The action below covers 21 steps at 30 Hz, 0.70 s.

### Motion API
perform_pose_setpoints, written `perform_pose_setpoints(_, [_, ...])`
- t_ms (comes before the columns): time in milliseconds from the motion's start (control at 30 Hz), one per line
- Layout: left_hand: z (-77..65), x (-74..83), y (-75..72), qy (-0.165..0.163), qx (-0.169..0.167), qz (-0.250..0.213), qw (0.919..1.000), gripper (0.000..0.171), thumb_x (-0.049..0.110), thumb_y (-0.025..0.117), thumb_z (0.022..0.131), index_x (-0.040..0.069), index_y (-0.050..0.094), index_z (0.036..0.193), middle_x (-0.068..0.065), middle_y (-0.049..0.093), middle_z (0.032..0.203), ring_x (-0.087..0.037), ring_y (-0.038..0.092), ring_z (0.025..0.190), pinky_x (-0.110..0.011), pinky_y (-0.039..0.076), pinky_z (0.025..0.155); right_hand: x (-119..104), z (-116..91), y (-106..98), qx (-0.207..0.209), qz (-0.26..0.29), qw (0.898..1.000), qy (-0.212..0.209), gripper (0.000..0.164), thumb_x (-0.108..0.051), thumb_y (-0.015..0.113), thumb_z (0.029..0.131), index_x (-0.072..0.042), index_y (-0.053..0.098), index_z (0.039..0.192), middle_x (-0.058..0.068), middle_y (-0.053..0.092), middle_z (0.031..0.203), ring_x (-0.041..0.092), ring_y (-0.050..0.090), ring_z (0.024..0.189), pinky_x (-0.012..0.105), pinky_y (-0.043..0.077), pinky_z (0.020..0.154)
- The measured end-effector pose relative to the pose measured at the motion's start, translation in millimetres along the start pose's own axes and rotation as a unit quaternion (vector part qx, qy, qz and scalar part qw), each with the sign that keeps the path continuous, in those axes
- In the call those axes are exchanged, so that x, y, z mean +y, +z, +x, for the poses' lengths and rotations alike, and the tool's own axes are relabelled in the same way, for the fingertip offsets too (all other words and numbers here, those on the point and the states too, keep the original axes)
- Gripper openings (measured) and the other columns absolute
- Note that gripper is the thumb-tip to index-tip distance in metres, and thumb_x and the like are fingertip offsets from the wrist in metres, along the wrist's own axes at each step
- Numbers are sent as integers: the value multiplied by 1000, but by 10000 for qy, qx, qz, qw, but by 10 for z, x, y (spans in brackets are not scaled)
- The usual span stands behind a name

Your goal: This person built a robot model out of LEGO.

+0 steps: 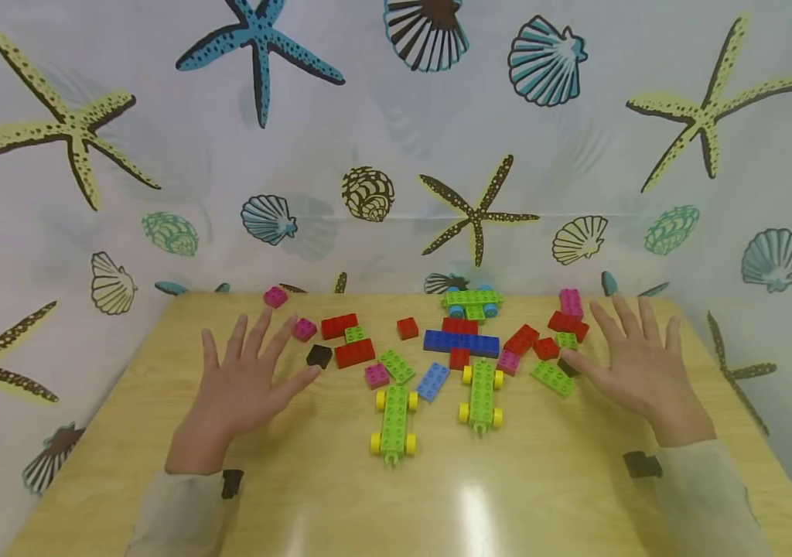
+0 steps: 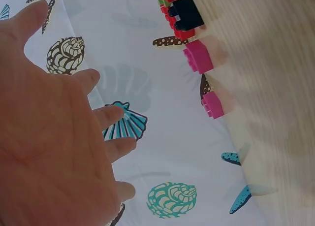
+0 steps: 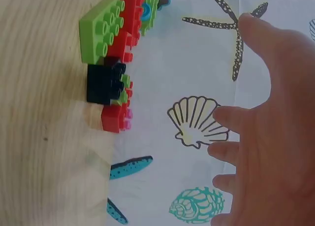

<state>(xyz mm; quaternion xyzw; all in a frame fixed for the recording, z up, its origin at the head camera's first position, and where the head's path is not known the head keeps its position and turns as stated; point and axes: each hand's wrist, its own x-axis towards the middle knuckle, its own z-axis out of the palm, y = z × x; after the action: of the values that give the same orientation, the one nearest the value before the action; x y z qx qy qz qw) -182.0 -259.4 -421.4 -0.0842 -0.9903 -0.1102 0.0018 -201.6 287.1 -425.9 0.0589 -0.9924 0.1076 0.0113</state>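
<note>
My left hand (image 1: 243, 387) is spread above the left side of the table, palm down, holding nothing. Its thumb points toward a black brick (image 1: 319, 356), with a pink brick (image 1: 304, 329) just beyond. On the right, my other hand (image 1: 643, 371) is spread the same way, also holding nothing. Its thumb tip partly overlaps another black brick (image 1: 567, 365) in the head view. Beside that lie a green brick (image 1: 552, 377) and a red brick (image 1: 568, 326). Between the hands stand two green wheeled bases with yellow wheels, one nearer (image 1: 394, 422) and one farther right (image 1: 482, 394).
A green base with blue wheels (image 1: 472, 299) stands at the table's back edge. Long blue bricks (image 1: 461, 343), a light blue brick (image 1: 433, 381) and several red, pink and green bricks lie mid-table. A shell-and-starfish cloth (image 1: 382, 116) hangs behind the wooden table (image 1: 326, 495).
</note>
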Motion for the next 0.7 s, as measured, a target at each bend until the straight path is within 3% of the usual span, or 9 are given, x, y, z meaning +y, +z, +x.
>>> perform_pose_setpoints(200, [24,80,13,326,-86,-218,9992,98,75,57,104,24,24,180,-21,12,189,-58,6,172,-85,-10,132,-232,11,94,-121,158,9992,-337,105,-81,55,102,-14,29,178,27,19,185,61,5,170,88,-3,130])
perform_pose_setpoints(267, [42,120,67,606,-193,-247,9977,97,73,61,104,24,25,180,-21,18,187,-56,14,172,-83,0,135,-366,9,157,-162,254,9979,-581,101,-77,59,102,-14,32,177,25,25,184,59,11,171,86,2,133])
perform_pose_setpoints(333, [46,171,125,818,-308,-265,9958,98,73,64,103,26,25,180,-21,23,186,-57,24,169,-81,19,134,-511,6,230,-176,410,9952,-876,98,-72,63,103,-13,36,175,24,31,182,57,19,170,84,11,134])
perform_pose_setpoints(467, [40,299,220,1118,-557,-460,9911,99,73,68,101,28,28,179,-18,30,183,-56,37,164,-76,47,121,-816,-4,360,-309,775,9882,-1286,96,-66,69,101,-13,38,174,19,39,180,52,29,169,79,23,134])
perform_pose_setpoints(700, [36,597,324,1443,-989,-560,9830,102,78,75,93,13,50,167,-13,50,172,-40,55,156,-63,55,120,-1238,-23,485,-500,693,9759,-2006,98,-69,73,98,-14,42,173,15,44,178,48,35,168,78,31,132])
